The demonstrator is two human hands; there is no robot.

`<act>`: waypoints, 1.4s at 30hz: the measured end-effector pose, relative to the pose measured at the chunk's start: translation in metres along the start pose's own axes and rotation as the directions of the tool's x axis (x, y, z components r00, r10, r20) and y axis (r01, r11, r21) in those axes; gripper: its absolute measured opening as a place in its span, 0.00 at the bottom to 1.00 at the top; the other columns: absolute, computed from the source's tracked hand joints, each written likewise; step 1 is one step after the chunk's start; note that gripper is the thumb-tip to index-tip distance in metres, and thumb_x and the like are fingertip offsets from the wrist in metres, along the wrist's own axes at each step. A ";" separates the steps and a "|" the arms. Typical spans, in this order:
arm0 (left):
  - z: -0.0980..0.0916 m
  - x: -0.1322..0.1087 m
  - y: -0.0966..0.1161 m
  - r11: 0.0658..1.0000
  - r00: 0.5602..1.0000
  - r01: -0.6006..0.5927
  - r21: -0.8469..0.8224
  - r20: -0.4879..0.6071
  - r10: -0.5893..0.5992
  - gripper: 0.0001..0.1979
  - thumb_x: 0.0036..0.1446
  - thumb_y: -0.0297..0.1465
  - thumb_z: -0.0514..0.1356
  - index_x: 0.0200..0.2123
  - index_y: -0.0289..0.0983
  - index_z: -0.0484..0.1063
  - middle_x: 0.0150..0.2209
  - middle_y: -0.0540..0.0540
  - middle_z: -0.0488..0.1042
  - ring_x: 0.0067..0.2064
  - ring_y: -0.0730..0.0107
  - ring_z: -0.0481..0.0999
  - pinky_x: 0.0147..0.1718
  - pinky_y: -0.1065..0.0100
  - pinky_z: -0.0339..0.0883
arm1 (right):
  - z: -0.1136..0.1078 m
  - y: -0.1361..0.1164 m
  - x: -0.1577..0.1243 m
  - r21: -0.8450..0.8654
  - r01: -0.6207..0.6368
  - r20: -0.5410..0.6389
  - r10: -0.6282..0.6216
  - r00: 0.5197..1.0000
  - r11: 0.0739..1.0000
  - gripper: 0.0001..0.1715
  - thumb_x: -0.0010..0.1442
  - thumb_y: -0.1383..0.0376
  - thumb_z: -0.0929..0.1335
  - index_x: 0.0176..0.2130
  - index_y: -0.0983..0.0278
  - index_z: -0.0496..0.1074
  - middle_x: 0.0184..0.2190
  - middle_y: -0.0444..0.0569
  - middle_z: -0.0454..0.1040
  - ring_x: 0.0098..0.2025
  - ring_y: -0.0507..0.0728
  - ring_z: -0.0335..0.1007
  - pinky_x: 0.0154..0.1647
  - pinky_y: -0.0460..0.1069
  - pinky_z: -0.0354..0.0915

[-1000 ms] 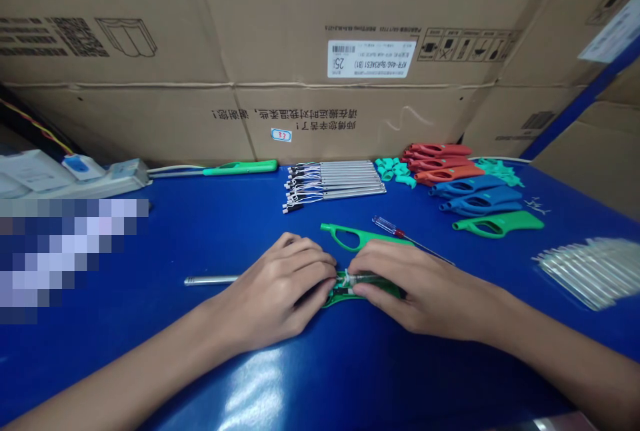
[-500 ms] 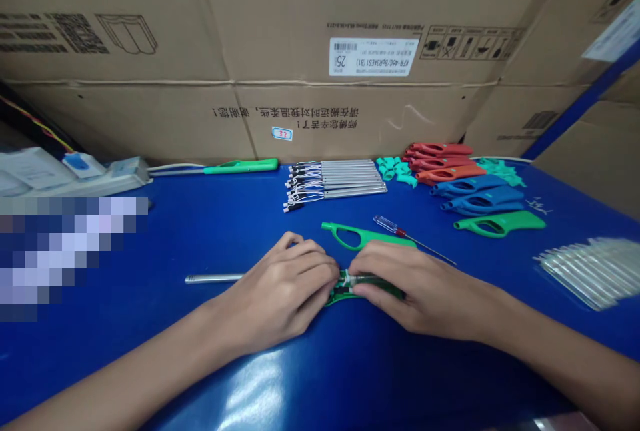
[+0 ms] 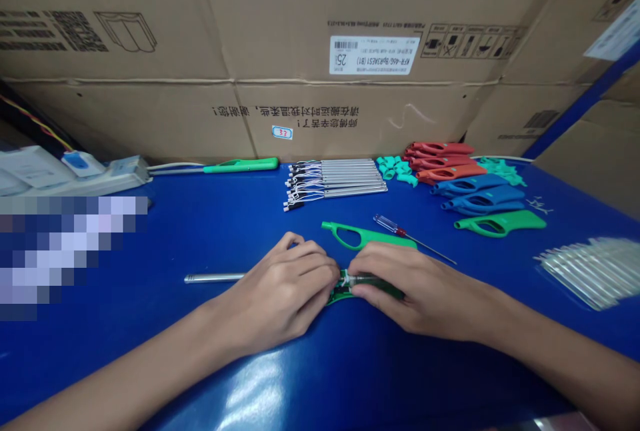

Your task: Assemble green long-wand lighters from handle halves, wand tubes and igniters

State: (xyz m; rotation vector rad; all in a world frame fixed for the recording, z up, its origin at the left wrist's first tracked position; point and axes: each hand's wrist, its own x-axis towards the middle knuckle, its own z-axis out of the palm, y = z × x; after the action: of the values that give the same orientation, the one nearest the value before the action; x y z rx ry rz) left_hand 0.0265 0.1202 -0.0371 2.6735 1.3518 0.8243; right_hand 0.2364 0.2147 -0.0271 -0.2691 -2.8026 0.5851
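A: Blue table [image 3: 290,388], glossy up front; both hands down in the middle, so where's the shell [image 3: 342,297]?

B: Right between them, touching both; its long axis runs left to right, in line with a silver rod [image 3: 215,278] that pokes out past the left hand [image 3: 285,291]!

A: And the grips?

B: Left fingers bunched over the shell's left end, tips hidden; right hand [image 3: 400,284] pinched narrow on a dark tube [image 3: 367,280], along that same line!

A: Which hand's nearer the tube?

B: The right, it's got it; the whitish end points left, just beside the left fingertips!

A: Beyond?

B: A second shell [image 3: 385,240], screwdriver [image 3: 401,232] slanting past it; then bundled rods [image 3: 353,174], teal caps [image 3: 395,168], red handles [image 3: 440,149]; carton [image 3: 165,118] behind!
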 end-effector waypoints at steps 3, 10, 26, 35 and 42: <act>0.001 -0.001 0.000 1.000 1.000 0.002 -0.006 0.000 -0.002 0.09 0.66 0.23 0.51 0.37 0.34 0.71 0.38 0.45 0.76 0.40 0.68 0.73 0.44 0.63 0.60 | 0.000 0.000 0.000 0.002 0.000 -0.002 0.000 1.000 1.000 0.09 0.69 0.65 0.62 0.44 0.67 0.70 0.38 0.50 0.72 0.40 0.55 0.69 0.42 0.50 0.66; 0.000 -0.001 0.000 1.000 1.000 0.002 -0.005 0.002 -0.002 0.09 0.66 0.23 0.52 0.37 0.34 0.71 0.37 0.46 0.76 0.39 0.68 0.73 0.43 0.64 0.61 | 0.000 -0.001 0.000 0.017 0.004 0.006 -0.004 1.000 1.000 0.09 0.69 0.65 0.62 0.44 0.67 0.70 0.38 0.50 0.72 0.40 0.55 0.68 0.42 0.49 0.66; 0.000 0.001 0.001 1.000 1.000 -0.005 -0.016 0.006 0.005 0.10 0.67 0.23 0.51 0.37 0.33 0.71 0.37 0.46 0.76 0.40 0.68 0.73 0.42 0.63 0.60 | 0.004 0.001 0.000 0.049 0.022 -0.010 -0.021 1.000 0.999 0.09 0.69 0.65 0.62 0.44 0.67 0.69 0.39 0.50 0.72 0.41 0.54 0.68 0.43 0.49 0.65; 0.000 -0.001 0.000 1.000 1.000 -0.009 -0.020 0.018 0.010 0.10 0.67 0.23 0.51 0.38 0.33 0.71 0.37 0.45 0.76 0.40 0.67 0.73 0.42 0.62 0.60 | 0.007 0.003 0.002 0.048 0.044 -0.033 -0.042 0.999 0.998 0.09 0.69 0.66 0.63 0.44 0.68 0.69 0.38 0.50 0.72 0.40 0.54 0.67 0.43 0.48 0.64; 0.003 -0.001 -0.001 1.000 1.000 -0.011 -0.029 0.003 0.011 0.10 0.67 0.23 0.51 0.37 0.33 0.72 0.37 0.46 0.76 0.40 0.67 0.73 0.42 0.62 0.59 | 0.008 0.004 0.001 0.049 0.051 -0.049 -0.049 0.998 0.997 0.08 0.68 0.66 0.63 0.43 0.68 0.69 0.38 0.50 0.71 0.39 0.53 0.67 0.42 0.48 0.63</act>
State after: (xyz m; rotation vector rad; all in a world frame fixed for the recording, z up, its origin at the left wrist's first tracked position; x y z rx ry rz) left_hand 0.0271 0.1206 -0.0397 2.6617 1.3155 0.8331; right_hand 0.2340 0.2158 -0.0360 -0.1993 -2.7359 0.6282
